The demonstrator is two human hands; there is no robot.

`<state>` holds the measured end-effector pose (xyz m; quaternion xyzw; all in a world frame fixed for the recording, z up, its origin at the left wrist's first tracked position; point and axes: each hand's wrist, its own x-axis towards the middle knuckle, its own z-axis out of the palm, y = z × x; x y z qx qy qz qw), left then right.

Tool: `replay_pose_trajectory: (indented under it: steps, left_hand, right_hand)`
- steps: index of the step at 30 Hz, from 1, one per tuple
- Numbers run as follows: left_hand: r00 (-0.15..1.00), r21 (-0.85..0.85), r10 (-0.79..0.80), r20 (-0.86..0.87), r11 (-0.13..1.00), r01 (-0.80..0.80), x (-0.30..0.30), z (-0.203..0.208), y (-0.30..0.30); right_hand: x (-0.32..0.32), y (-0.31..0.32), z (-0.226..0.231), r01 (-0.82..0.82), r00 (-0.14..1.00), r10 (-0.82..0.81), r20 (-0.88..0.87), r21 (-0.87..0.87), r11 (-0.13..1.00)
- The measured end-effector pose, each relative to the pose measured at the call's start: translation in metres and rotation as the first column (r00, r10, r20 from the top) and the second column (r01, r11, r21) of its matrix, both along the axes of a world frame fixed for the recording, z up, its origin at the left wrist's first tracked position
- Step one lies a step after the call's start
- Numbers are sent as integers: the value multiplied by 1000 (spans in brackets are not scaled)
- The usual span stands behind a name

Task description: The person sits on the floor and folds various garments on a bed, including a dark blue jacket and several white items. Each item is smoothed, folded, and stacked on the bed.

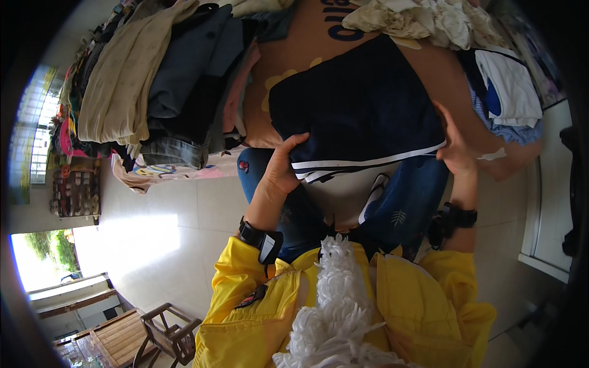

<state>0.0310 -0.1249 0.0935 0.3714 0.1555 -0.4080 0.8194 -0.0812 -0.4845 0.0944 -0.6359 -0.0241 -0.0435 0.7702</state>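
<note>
While my left hand and right hand pinch its sides, the dark blue cloth is between them.

A brown sheet bears folded clothes and cream cloth.

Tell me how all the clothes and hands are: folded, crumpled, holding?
Navy garment: folded, white-edged
Left hand: gripping its near left corner
Right hand: against its right edge
Beige trousers: folded, piled
Cream cloth: crumpled
White garment: folded
Brown cover: spread out
</note>
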Motion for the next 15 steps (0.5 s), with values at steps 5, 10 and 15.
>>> replay_pose_trajectory:
  steps: [5,10,15]
  left_hand:
    - [994,-195,-4,-110,981,-17,-4,2,-5]
    - [996,-398,-2,-94,917,-36,-6,9,-4]
    - [997,64,9,80,998,-14,-15,9,7]
  right_hand:
    - [-17,22,-8,57,998,-52,38,-150,987]
    - [-2,32,-11,441,896,-429,114,-332,834]
    - [-16,28,-10,619,752,-621,-220,-86,781]
